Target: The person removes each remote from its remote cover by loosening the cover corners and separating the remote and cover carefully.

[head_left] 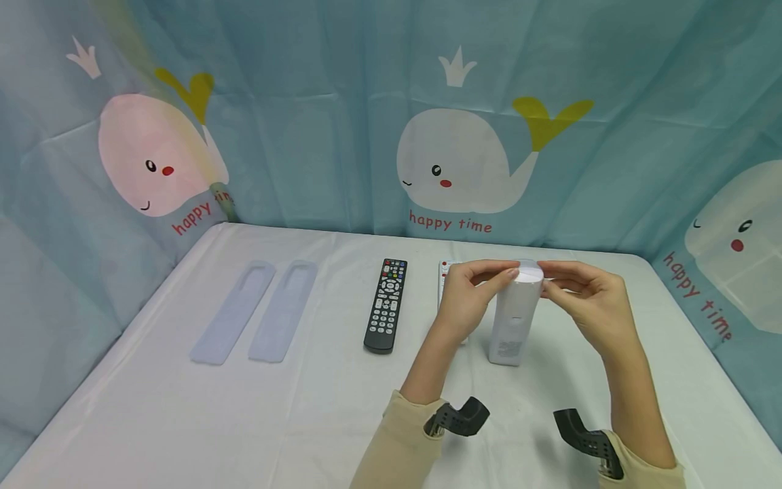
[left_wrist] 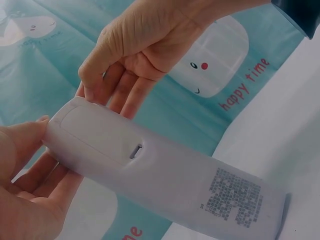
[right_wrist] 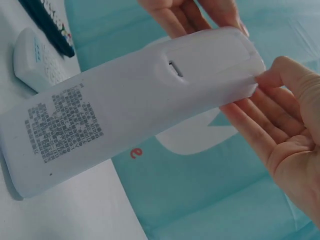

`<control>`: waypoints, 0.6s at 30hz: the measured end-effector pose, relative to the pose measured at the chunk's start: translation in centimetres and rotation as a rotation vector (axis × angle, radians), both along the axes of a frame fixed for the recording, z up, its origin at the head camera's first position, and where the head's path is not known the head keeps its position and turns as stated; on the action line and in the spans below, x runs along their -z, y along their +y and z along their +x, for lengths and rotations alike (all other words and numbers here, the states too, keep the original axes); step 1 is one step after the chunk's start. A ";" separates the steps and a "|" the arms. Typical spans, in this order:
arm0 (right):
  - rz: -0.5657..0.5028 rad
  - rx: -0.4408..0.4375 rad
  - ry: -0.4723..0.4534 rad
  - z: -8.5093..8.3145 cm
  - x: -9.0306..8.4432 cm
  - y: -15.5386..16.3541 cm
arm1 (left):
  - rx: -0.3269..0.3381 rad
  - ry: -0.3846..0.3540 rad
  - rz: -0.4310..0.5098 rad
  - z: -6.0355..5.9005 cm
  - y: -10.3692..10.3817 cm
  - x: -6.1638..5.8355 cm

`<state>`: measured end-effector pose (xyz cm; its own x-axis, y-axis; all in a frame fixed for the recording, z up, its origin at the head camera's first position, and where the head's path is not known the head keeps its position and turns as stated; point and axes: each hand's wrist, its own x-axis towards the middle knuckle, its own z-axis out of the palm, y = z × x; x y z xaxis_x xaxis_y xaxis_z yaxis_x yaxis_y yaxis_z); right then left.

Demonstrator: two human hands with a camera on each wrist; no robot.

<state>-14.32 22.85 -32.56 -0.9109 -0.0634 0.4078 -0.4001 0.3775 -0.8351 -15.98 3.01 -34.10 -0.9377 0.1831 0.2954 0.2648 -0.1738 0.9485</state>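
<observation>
— Remote (head_left: 515, 314) in white, stood on end near the middle of the tabletop (head_left: 183, 421), bottom end touching the cloth. Plain back with a battery door, small latch slot, block of grey print low down.

— Hands?

— Left hand (head_left: 467, 299) and right hand (head_left: 589, 302) both pinching the top end, fingertips curled lightly on its sides, palms apart.

— Nearby?

— Black remote (head_left: 387, 305) toward the left; two pale sleeves (head_left: 253, 311) further toward the left edge.
</observation>
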 end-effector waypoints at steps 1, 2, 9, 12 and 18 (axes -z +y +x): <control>0.001 0.004 0.004 0.0 0.0 0.0 | 0.002 0.002 -0.001 0.0 0.0 0.0; 0.000 0.005 0.009 0.0 0.1 0.0 | 0.002 0.002 0.000 0.0 0.0 0.0; -0.014 -0.003 0.040 -0.2 0.2 0.0 | 0.004 0.009 -0.021 -0.1 -0.1 0.0; -0.049 -0.017 0.045 -0.3 0.3 0.1 | 0.007 0.000 -0.029 -0.1 -0.1 0.0; -0.124 -0.054 0.033 -0.5 0.3 0.1 | 0.012 -0.006 -0.037 -0.2 -0.1 0.0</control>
